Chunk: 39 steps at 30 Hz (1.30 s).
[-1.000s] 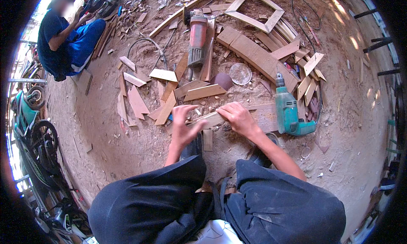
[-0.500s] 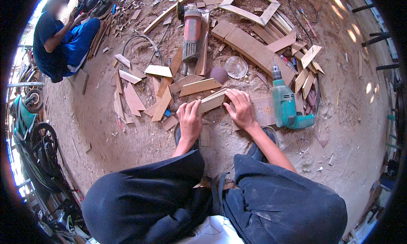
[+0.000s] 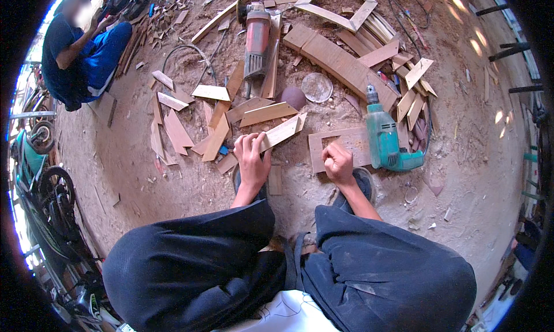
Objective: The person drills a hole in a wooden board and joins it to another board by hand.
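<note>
1. Knees in dark trousers (image 3: 300, 268) fill the near edge; the person squats on a bare dirt floor (image 3: 479, 159) strewn with sawdust and wood chips.
2. Left hand (image 3: 252, 159) grips the near end of a slanted wooden strip (image 3: 281, 131), fingers wrapped over it, just beyond the knees.
3. Right hand (image 3: 338, 162) is curled into a loose fist, resting on the near edge of a flat wooden frame piece (image 3: 341, 143); whether it pinches anything cannot be told.
4. Green power drill (image 3: 385, 139) lies just right of that frame piece.
5. Left of the hands, cut wooden offcuts (image 3: 173, 127) lie scattered.
6. Farther off, a round clear lid (image 3: 317, 87) and a dark dome-shaped object (image 3: 293, 96) sit on the dirt; their contents cannot be told.
7. Beyond them lie an orange power tool (image 3: 257, 35) and stacked planks (image 3: 340, 64).
8. Far left, another person in blue (image 3: 81, 55) sits beside parked motorcycles (image 3: 40, 176).
</note>
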Each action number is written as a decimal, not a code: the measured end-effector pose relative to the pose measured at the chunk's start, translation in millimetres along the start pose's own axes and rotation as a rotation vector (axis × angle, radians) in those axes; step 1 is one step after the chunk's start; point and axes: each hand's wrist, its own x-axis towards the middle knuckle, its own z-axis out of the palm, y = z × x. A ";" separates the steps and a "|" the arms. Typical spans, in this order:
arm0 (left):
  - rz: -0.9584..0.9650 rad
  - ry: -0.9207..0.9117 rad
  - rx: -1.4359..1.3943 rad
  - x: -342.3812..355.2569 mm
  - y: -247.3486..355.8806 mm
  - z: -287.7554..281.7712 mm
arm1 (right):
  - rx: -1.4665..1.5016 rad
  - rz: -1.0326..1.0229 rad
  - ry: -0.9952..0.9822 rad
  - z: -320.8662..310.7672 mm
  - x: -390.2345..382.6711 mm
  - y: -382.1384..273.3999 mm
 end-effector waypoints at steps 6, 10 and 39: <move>0.008 0.007 0.008 -2.2 -5.1 -2.2 | -0.024 0.007 0.038 9.8 17.8 -31.6; -0.008 -0.002 -0.003 -1.0 -3.4 -1.3 | -0.220 -0.070 -0.175 10.5 12.5 -28.9; 0.040 -0.044 -0.019 -1.0 2.1 -1.5 | -0.948 0.255 -0.424 -175.1 -28.3 43.3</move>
